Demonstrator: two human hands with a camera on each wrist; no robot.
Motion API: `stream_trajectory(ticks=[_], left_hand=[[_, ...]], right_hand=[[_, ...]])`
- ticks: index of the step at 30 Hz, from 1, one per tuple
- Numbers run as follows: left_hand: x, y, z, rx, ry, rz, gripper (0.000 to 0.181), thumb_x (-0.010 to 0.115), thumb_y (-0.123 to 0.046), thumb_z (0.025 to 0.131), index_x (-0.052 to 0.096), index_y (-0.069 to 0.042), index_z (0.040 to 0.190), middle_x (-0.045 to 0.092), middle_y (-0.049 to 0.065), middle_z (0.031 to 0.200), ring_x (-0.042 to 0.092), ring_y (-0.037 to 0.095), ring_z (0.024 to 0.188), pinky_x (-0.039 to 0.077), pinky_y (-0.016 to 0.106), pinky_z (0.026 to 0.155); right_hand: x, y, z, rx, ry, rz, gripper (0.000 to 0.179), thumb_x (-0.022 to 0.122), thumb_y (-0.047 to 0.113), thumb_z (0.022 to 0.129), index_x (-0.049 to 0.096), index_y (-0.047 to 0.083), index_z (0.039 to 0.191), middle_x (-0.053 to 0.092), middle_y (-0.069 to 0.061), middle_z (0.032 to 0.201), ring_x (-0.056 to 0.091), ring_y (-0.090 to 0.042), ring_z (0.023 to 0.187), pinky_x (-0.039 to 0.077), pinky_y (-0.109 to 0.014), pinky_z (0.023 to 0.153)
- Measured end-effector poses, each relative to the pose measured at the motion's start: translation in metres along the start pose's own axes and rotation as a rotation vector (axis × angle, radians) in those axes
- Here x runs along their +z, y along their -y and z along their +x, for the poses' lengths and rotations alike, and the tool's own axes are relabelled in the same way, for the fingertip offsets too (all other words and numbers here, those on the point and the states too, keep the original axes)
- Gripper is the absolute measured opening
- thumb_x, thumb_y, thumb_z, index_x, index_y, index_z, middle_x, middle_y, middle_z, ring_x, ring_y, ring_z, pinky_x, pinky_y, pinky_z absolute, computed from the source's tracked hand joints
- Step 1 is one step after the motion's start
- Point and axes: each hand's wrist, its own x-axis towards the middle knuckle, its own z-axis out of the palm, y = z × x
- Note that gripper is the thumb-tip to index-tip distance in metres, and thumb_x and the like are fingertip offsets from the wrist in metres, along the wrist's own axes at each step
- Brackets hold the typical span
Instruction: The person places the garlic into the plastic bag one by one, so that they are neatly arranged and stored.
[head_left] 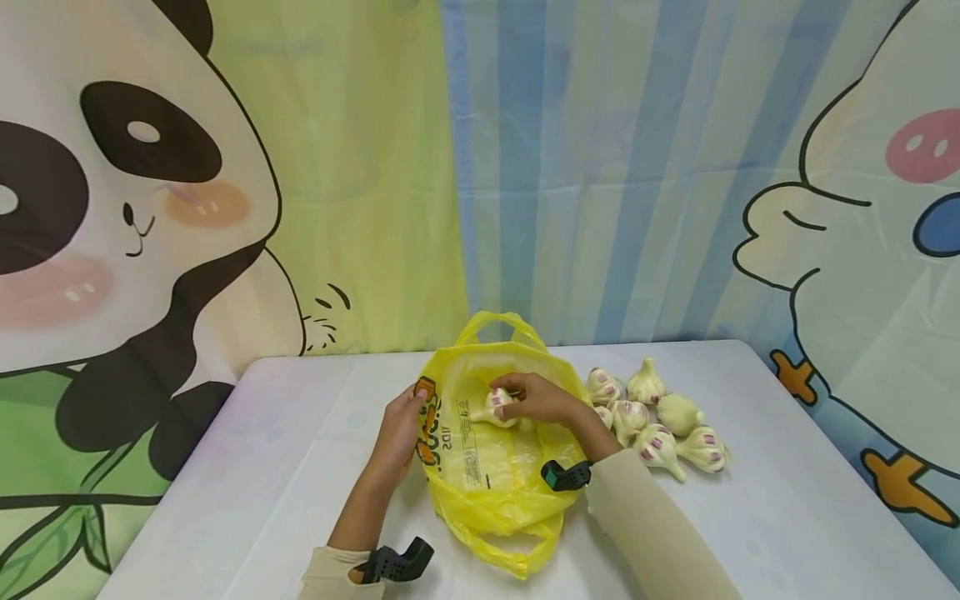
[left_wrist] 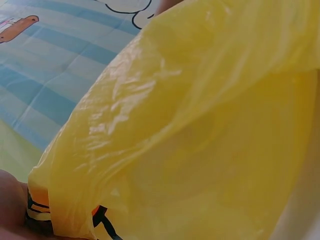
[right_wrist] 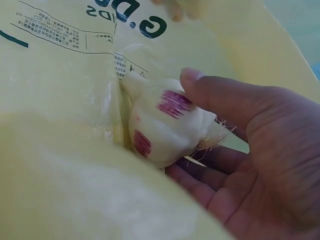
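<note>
A yellow plastic bag (head_left: 487, 483) with loop handles lies on the table, its mouth spread wide. My left hand (head_left: 397, 433) grips the bag's left edge over the printed lettering; in the left wrist view the yellow film (left_wrist: 165, 130) fills most of the picture. Inside the mouth, my right hand (head_left: 543, 398) holds a garlic bulb (right_wrist: 162, 120) between thumb and fingers. The bulb is white with purple streaks, its roots toward the palm and its stem pointing away. Right of the bag lies a group of garlic bulbs (head_left: 656, 450).
The white table (head_left: 292, 467) has its far edge against a cartoon-printed curtain (head_left: 585, 167). A small black wrist camera (head_left: 401, 560) sits on the left wrist, and another camera (head_left: 566, 476) on the right wrist overlaps the bag.
</note>
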Motion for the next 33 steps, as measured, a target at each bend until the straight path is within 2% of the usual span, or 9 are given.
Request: stream_trajectory(ticks=[5, 8, 14, 19, 27, 33], left_hand=[[-0.001, 0.000, 0.001, -0.001, -0.001, 0.001, 0.044, 0.035, -0.029, 0.107, 0.045, -0.006, 0.144, 0.056, 0.025, 0.123, 0.052, 0.042, 0.113, 0.044, 0.051, 0.095], [-0.001, 0.000, 0.001, -0.003, -0.007, 0.001, 0.044, 0.036, -0.029, 0.107, 0.046, -0.006, 0.143, 0.056, 0.026, 0.122, 0.053, 0.043, 0.112, 0.044, 0.051, 0.094], [-0.002, -0.001, 0.001, -0.006, -0.018, -0.008, 0.044, 0.036, -0.029, 0.107, 0.047, -0.007, 0.143, 0.057, 0.026, 0.121, 0.053, 0.043, 0.110, 0.045, 0.050, 0.092], [-0.003, -0.001, 0.002, -0.010, -0.017, -0.014, 0.044, 0.036, -0.029, 0.107, 0.046, -0.007, 0.143, 0.055, 0.026, 0.123, 0.053, 0.042, 0.111, 0.046, 0.049, 0.093], [-0.005, -0.002, 0.001, -0.001, -0.005, -0.016, 0.045, 0.036, -0.032, 0.107, 0.046, -0.007, 0.143, 0.054, 0.024, 0.123, 0.054, 0.038, 0.109, 0.045, 0.049, 0.094], [-0.005, -0.003, 0.000, -0.007, -0.014, -0.006, 0.044, 0.037, -0.032, 0.107, 0.049, -0.007, 0.141, 0.057, 0.023, 0.116, 0.057, 0.036, 0.102, 0.048, 0.046, 0.088]], right_hand=[[-0.001, 0.001, -0.001, -0.038, 0.027, 0.033, 0.060, 0.066, 0.014, 0.094, 0.040, -0.005, 0.144, 0.041, -0.023, 0.145, 0.042, -0.040, 0.130, 0.042, -0.047, 0.101], [-0.002, 0.001, -0.001, -0.086, 0.012, 0.033, 0.060, 0.064, 0.013, 0.095, 0.038, -0.008, 0.144, 0.038, -0.027, 0.146, 0.040, -0.044, 0.131, 0.040, -0.048, 0.102], [-0.006, 0.009, -0.003, -0.128, -0.052, 0.037, 0.056, 0.064, 0.016, 0.096, 0.042, -0.005, 0.143, 0.042, -0.025, 0.144, 0.041, -0.044, 0.130, 0.036, -0.050, 0.106], [-0.013, 0.018, -0.007, -0.138, -0.059, 0.048, 0.054, 0.064, 0.015, 0.096, 0.043, -0.006, 0.142, 0.043, -0.027, 0.142, 0.042, -0.045, 0.129, 0.038, -0.048, 0.104], [-0.026, 0.032, -0.019, -0.112, -0.022, 0.050, 0.052, 0.064, 0.017, 0.096, 0.046, 0.000, 0.141, 0.047, -0.022, 0.141, 0.045, -0.042, 0.128, 0.041, -0.045, 0.102], [-0.035, 0.040, -0.027, -0.169, 0.026, 0.027, 0.048, 0.060, 0.011, 0.097, 0.045, -0.003, 0.141, 0.047, -0.023, 0.140, 0.046, -0.043, 0.126, 0.041, -0.044, 0.102]])
